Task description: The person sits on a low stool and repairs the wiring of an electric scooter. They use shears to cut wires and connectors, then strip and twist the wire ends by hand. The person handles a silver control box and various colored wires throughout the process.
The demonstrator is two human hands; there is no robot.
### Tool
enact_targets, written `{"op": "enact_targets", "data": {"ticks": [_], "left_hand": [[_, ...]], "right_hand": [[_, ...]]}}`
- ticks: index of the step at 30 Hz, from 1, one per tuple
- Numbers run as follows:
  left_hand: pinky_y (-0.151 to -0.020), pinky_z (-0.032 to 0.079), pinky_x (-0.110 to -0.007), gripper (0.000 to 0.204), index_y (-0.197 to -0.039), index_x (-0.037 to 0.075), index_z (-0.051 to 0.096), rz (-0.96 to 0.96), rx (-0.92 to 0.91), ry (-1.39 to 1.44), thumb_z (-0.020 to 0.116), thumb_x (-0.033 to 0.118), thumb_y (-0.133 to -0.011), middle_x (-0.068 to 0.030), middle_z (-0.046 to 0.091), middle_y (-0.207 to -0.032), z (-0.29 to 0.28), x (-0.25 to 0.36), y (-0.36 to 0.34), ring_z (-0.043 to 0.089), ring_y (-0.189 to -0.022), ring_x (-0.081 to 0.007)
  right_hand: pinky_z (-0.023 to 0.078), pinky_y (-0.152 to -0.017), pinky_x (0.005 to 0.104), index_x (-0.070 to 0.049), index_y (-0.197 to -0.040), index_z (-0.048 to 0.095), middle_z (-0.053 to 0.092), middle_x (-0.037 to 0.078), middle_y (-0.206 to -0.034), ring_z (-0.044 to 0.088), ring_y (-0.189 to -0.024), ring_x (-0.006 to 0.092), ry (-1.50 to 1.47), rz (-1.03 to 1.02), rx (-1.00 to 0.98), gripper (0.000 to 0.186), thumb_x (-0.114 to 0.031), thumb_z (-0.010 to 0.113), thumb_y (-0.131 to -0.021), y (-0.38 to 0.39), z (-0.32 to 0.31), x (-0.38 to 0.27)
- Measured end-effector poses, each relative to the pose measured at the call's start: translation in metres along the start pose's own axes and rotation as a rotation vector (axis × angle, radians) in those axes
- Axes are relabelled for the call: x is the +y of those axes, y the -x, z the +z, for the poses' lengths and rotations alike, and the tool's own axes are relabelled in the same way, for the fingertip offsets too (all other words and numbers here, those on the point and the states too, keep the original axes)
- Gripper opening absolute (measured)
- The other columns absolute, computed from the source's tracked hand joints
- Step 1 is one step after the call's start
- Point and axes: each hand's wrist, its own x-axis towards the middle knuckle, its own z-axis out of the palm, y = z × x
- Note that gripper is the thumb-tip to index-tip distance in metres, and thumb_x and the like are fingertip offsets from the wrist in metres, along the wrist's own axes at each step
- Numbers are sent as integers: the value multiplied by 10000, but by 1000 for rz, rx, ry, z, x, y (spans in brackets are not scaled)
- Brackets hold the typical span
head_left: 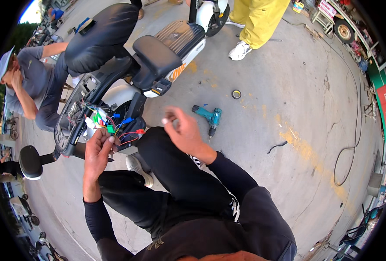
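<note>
My left hand (98, 150) is closed, its thumb and fingers pinching thin wires (122, 140) at the opened rear of a white and black electric scooter (188, 48). Right by those fingertips sits a green connector (110, 129), among white plugs (90, 122) and a tangle of coloured leads. A red connector (140, 131) hangs at the right end of the red wires. My right hand (182, 130) is raised over my knee, apart from the wiring. Its fingers are loosely curled with a gap to the thumb, and nothing shows in them.
On the concrete floor lie a teal cordless drill (211, 118), a roll of tape (236, 94) and a short black strip (277, 146). Another roll (87, 26) rests on the black seat (99, 41). One person sits at left; another in yellow trousers (260, 21) stands beyond the scooter.
</note>
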Motion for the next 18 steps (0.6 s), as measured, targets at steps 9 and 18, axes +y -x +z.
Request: {"op": "enact_targets", "data": {"ticks": [9, 18], "left_hand": [[-743, 471, -211, 144, -1009, 55, 595, -79, 161, -37, 582, 198, -1027, -13, 669, -907, -4, -21, 2, 584, -775, -72], [-729, 449, -226, 172, -1059, 40, 612, -138, 224, -61, 579, 205, -1025, -39, 668, -933, -12, -31, 24, 561, -784, -84]], "right_hand": [[536, -747, 494, 3, -1088, 624, 708, 217, -934, 698, -824, 371, 542, 1001, 549, 306, -229, 601, -888, 262, -165, 349], [522, -840, 504, -31, -1113, 523, 614, 210, -1109, 614, -1053, 395, 991, 829, -298, 416, -285, 705, -839, 344, -148, 312]]}}
